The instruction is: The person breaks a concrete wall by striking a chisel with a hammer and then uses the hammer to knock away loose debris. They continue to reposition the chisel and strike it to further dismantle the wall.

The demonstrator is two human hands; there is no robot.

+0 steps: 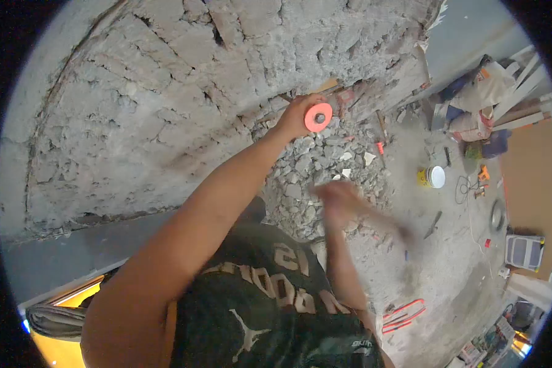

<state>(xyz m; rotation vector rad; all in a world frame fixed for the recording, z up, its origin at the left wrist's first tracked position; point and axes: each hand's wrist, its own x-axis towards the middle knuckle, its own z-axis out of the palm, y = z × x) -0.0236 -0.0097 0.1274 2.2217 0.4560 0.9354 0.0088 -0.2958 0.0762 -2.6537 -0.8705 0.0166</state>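
My left hand (295, 116) is stretched out to the rough, chipped masonry wall (165, 104). It grips a chisel with a round orange hand guard (318, 116), held near the wall's broken lower edge. The chisel's tip is hidden behind the guard. My right hand (337, 197) is blurred by motion, lower down and apart from the left. It holds a dark long tool that looks like a hammer (398, 232), smeared out toward the right. Grey rubble (313, 165) lies below both hands.
On the dusty floor stand a yellow can with a white lid (433, 176), a cable coil (495, 214), an orange-handled tool (405, 314) and a grey box (524, 251). Bags (475, 101) and a brown board (530, 178) stand at the right.
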